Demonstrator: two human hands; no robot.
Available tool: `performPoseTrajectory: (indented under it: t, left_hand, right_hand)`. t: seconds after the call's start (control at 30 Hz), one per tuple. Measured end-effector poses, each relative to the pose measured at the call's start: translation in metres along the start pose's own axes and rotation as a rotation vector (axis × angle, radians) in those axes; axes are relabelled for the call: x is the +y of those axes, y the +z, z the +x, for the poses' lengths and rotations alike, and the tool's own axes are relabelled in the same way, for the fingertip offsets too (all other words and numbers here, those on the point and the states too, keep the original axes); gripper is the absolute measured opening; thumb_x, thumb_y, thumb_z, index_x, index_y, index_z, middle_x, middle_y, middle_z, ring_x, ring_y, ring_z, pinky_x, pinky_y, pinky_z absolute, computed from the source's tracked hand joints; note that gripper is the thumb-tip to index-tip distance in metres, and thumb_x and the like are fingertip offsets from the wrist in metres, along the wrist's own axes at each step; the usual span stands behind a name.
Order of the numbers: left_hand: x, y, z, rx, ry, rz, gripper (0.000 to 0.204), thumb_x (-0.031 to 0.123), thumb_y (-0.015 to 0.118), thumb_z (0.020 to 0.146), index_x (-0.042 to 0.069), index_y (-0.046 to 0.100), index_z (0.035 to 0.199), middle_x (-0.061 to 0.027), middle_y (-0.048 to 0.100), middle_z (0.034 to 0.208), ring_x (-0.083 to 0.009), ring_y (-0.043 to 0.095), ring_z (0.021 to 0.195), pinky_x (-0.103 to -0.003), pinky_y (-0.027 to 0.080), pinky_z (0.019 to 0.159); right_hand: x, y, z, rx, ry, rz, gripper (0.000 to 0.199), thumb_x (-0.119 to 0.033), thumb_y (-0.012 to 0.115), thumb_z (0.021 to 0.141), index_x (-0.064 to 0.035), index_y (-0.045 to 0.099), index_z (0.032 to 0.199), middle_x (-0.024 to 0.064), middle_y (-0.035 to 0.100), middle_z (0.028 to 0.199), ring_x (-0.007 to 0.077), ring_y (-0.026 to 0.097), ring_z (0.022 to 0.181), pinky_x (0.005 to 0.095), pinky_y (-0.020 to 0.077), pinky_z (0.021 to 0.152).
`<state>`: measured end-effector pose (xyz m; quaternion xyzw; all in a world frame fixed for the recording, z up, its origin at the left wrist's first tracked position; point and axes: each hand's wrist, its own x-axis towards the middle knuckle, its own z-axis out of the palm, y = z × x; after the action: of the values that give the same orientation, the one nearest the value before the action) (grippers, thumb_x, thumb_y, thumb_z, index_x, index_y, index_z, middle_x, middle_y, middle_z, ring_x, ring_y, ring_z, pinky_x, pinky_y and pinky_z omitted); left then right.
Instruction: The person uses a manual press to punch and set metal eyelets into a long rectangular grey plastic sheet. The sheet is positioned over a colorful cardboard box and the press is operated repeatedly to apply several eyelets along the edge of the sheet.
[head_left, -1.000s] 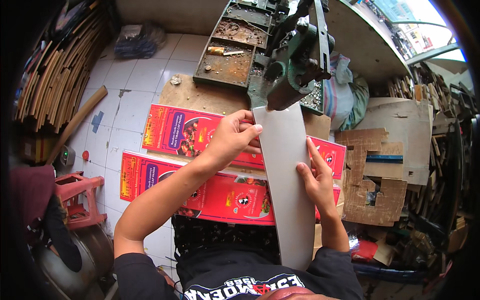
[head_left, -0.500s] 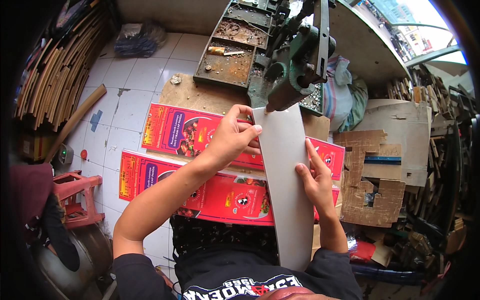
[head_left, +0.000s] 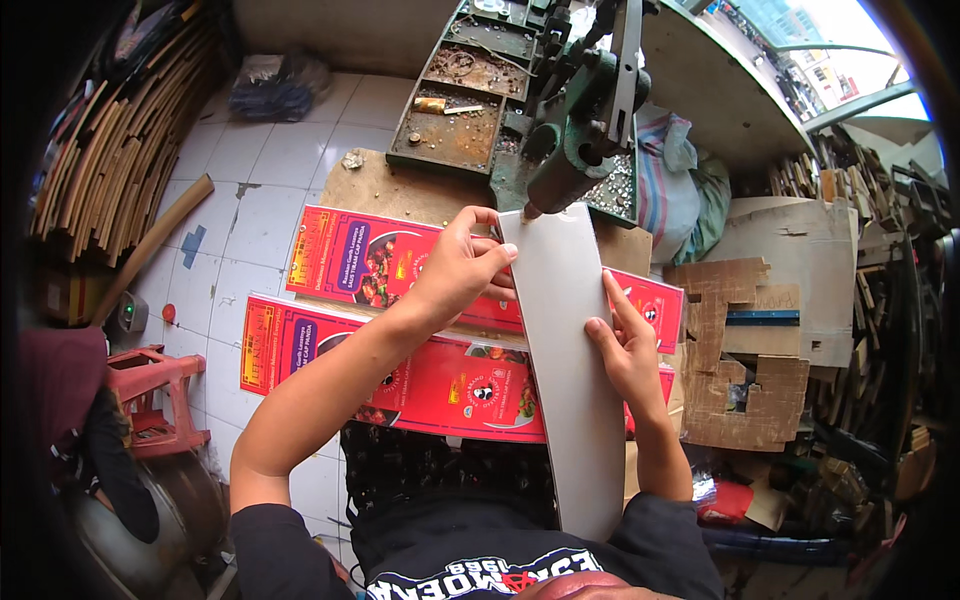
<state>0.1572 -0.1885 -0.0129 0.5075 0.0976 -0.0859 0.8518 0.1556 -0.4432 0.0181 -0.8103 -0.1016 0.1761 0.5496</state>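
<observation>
A long pale grey board strip lies lengthwise before me, its far end under the narrow tip of a green metal hand press. My left hand grips the strip's left edge near that far end, thumb on top and fingers underneath. On the right edge, a little nearer to me, my right hand holds the strip between thumb and fingers. Beneath it lie red printed strips in two rows: a far printed strip and a near printed strip. The grey strip covers part of both.
A compartmented metal tray with small metal bits stands left of the press. Cut cardboard lies at the right, near a striped sack. A red plastic stool and stacked boards are at the left.
The whole view has shifted slightly. Both hands keep their hold on the grey strip, and its far end stays under the press tip.
</observation>
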Motion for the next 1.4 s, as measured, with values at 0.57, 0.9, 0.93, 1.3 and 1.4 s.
performPoseTrajectory:
  t: [0.57,0.9,0.93,1.3,1.4]
  left_hand:
    - [0.058,-0.004,-0.097,-0.049,0.172,-0.119,0.040,0.009,0.059,0.095,0.006,0.039,0.130,-0.0175,0.065,0.113,-0.0285,0.071,0.092,-0.044,0.062,0.078]
    - [0.048,-0.068,-0.128,0.512,0.671,0.104,0.038,0.015,0.044,0.103,0.000,0.036,0.137,-0.0177,0.052,0.128,-0.0248,0.052,0.123,-0.041,0.041,0.108]
    - [0.048,-0.067,-0.133,0.607,0.705,0.142,0.037,0.015,0.044,0.102,-0.001,0.038,0.135,-0.0178,0.053,0.128,-0.0252,0.053,0.122,-0.041,0.041,0.107]
    - [0.025,-0.098,-0.166,0.826,0.712,0.757,0.022,0.008,0.057,0.093,-0.003,0.059,0.112,-0.0180,0.060,0.122,-0.0276,0.056,0.118,-0.040,0.040,0.107]
    - [0.027,-0.106,-0.175,0.855,0.726,0.868,0.022,0.008,0.057,0.093,-0.003,0.060,0.112,-0.0181,0.060,0.121,-0.0289,0.056,0.118,-0.040,0.040,0.106]
  right_hand:
    - [0.008,-0.010,-0.126,-0.995,0.245,1.060,0.120,-0.055,0.082,0.065,0.0044,0.023,0.151,0.0308,0.029,0.151,0.0408,0.029,0.143,0.0491,0.0292,0.114]
    - [-0.069,-0.064,-0.049,-0.387,-0.458,-0.507,0.094,-0.030,0.084,0.055,-0.0130,0.052,0.142,0.0237,0.043,0.143,0.0378,0.047,0.128,0.0460,0.0393,0.106]
    - [-0.074,-0.064,-0.045,-0.309,-0.493,-0.575,0.093,-0.028,0.083,0.053,-0.0150,0.054,0.140,0.0229,0.045,0.142,0.0386,0.048,0.127,0.0462,0.0398,0.105]
    - [-0.069,0.004,0.039,-0.319,-0.843,-1.011,0.088,-0.047,0.084,0.058,-0.0184,0.057,0.137,0.0202,0.042,0.146,0.0379,0.040,0.134,0.0537,0.0299,0.112]
    - [-0.067,0.003,0.031,-0.271,-0.815,-0.969,0.082,-0.049,0.082,0.069,-0.0130,0.055,0.137,0.0219,0.038,0.150,0.0375,0.035,0.139,0.0558,0.0235,0.117]
